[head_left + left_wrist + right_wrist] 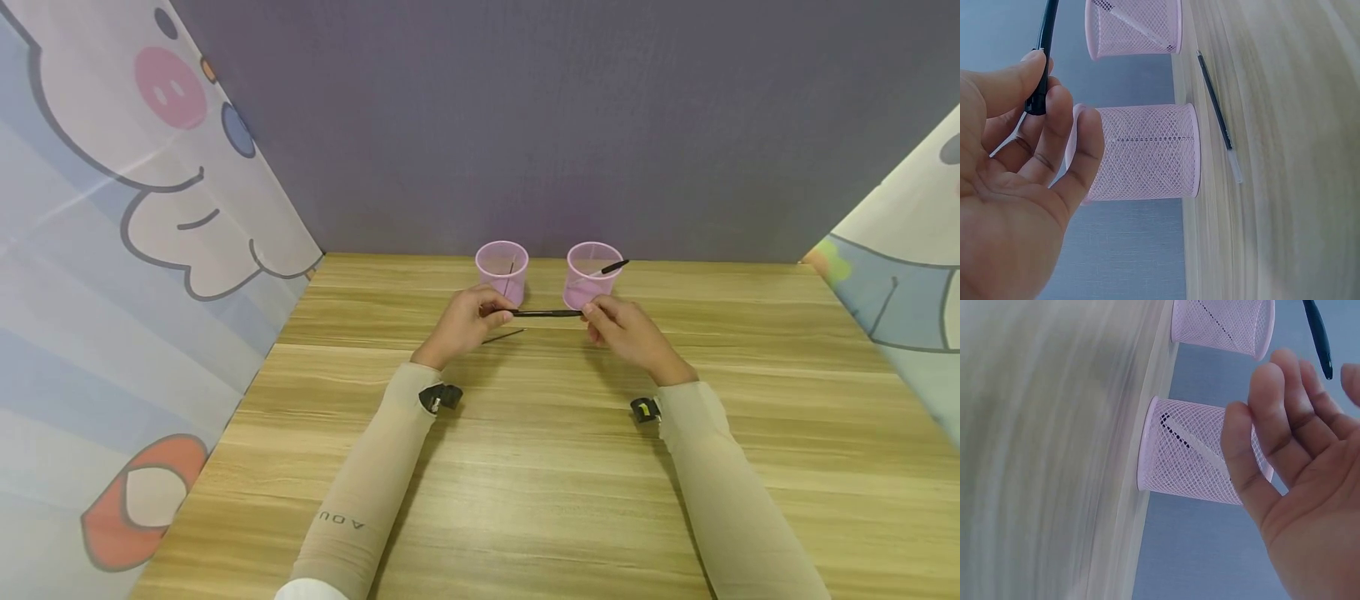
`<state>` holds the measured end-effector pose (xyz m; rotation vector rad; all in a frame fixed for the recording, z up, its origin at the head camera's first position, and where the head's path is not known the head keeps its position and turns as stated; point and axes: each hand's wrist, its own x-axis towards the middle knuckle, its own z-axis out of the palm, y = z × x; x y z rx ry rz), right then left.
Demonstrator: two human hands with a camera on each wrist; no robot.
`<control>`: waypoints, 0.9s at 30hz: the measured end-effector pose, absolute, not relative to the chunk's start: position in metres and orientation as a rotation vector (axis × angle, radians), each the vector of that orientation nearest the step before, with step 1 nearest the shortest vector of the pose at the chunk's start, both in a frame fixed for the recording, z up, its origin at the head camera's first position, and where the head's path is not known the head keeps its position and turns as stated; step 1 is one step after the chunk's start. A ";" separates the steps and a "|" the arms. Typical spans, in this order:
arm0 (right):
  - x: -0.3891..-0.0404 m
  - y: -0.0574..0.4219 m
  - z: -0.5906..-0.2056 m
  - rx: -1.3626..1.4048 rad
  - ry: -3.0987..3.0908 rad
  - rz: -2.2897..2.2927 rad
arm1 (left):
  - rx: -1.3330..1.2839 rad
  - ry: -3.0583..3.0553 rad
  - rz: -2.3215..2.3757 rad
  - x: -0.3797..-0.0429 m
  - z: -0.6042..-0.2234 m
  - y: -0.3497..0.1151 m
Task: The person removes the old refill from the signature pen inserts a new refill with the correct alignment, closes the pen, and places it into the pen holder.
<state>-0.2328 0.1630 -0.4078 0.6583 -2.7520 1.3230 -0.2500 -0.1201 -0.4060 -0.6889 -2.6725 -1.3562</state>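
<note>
My left hand (468, 323) pinches one end of a slim black pen (547, 313) between thumb and fingers, holding it level above the table. At the pen's other end is my right hand (618, 329). In the right wrist view, the pen's tip (1327, 372) lies between its thumb and fingertips, with a visible gap around it. A dark pen refill (1216, 103) with a clear end lies on the table below the left hand. Behind the hands stand two pink mesh pen holders, the left one (501, 248) with a thin stick inside, the right one (581, 292) with a black-and-clear pen (615, 267).
The wood-grain table (517, 475) runs back to a grey-blue wall panel (525, 125), close behind the holders. Cartoon-printed sheets border it on the left (90, 250) and right (907, 250).
</note>
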 end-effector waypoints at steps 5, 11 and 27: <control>-0.234 0.164 -0.407 0.651 -2.728 1.333 | -0.683 -2.681 -1.349 -0.249 -0.405 -0.123; -0.215 0.154 -0.381 0.678 -2.688 1.346 | -0.681 -2.690 -1.347 -0.250 -0.405 -0.124; -0.211 0.150 -0.375 0.691 -2.686 1.340 | -0.677 -2.690 -1.336 -0.250 -0.405 -0.122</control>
